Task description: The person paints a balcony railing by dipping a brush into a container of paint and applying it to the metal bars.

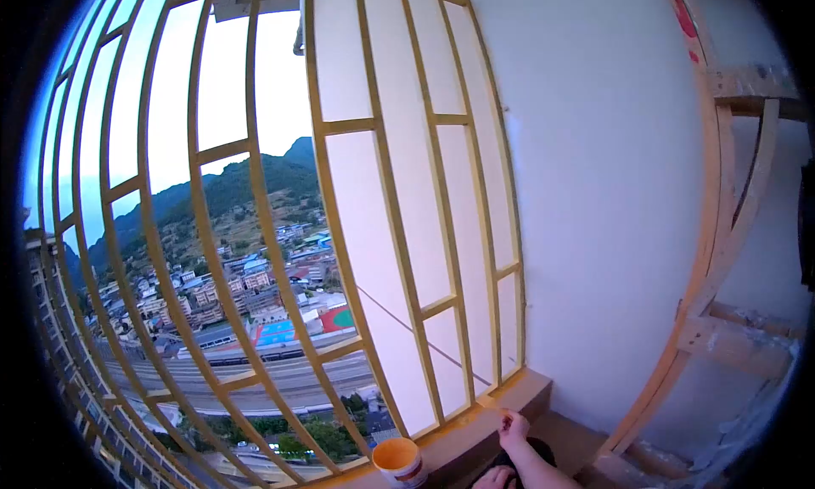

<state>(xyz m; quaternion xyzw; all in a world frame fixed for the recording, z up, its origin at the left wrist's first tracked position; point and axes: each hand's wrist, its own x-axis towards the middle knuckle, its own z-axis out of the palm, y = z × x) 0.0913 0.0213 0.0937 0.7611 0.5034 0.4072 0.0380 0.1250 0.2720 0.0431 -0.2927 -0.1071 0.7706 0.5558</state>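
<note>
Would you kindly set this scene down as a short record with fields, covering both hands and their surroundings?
Right hand: near the ledge, seemingly pinching a slim tan tool, perhaps a brush
Left hand: low, at the picture's bottom edge; grip unclear
Bucket: orange inside, near the foot of the bars
Bars: yellowish-brown grille
Outside: buildings, roads, green hills
Wall: pale, right of the bars
Wooden frame: far right, whitish smears
</note>
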